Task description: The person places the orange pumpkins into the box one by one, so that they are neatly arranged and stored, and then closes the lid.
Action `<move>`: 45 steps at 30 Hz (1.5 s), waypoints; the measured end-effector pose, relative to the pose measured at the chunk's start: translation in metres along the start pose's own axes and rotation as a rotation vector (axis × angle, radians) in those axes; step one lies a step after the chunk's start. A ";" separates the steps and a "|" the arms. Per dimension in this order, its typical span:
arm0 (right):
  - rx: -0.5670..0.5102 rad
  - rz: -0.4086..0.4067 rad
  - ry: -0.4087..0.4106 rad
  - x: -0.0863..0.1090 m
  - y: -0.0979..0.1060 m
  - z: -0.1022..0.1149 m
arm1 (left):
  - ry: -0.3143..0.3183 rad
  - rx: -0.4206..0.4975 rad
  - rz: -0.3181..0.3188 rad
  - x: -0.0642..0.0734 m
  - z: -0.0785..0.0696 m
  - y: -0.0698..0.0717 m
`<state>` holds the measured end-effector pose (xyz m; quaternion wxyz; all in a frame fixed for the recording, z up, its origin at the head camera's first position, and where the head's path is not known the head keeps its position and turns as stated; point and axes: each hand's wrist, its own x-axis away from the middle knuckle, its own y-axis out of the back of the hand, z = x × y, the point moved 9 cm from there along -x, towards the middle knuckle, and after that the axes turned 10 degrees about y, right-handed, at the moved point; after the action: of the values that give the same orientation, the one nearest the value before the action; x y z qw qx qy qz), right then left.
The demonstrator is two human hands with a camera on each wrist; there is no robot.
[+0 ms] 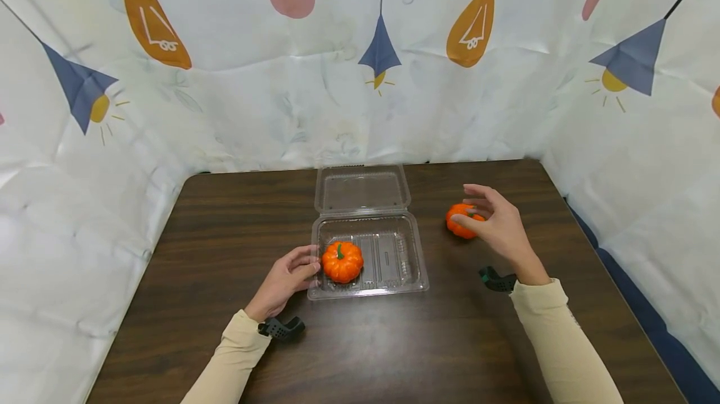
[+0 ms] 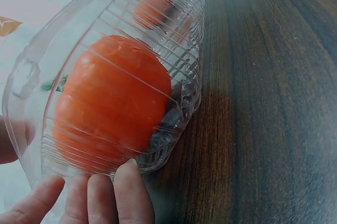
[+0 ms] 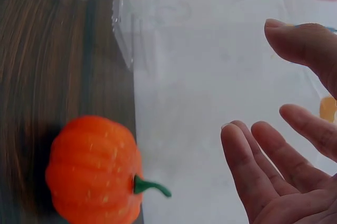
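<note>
An open clear plastic clamshell container lies on the table with its lid folded back. Inside, at the left end, sits an orange pumpkin with a green stem. My left hand holds the container's left side, fingertips against the outer wall and thumb at the rim. A second orange pumpkin stands on the table right of the container. Above it hovers my right hand, thumb and fingers spread apart. The right wrist view shows a gap between this hand and the pumpkin.
The dark wood-grain table carries the container and both pumpkins. White patterned cloth hangs behind the table and along both sides. Each wrist wears a dark strap.
</note>
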<state>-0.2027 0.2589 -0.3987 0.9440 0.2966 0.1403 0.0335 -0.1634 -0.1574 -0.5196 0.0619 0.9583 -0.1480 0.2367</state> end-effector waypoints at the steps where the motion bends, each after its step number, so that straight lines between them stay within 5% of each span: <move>1: 0.007 -0.003 -0.004 0.001 0.002 -0.002 | -0.002 0.002 0.000 0.000 0.000 0.000; 20: 0.100 0.008 -0.094 0.015 0.021 -0.042 | -0.011 0.009 0.006 0.004 0.001 -0.001; 45: 0.126 0.048 -0.135 0.019 0.009 -0.087 | 0.003 -0.004 -0.018 0.002 0.002 0.000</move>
<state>-0.2086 0.3168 -0.4663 0.9297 0.3604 0.0712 0.0273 -0.1608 -0.1581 -0.5200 0.0661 0.9590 -0.1396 0.2374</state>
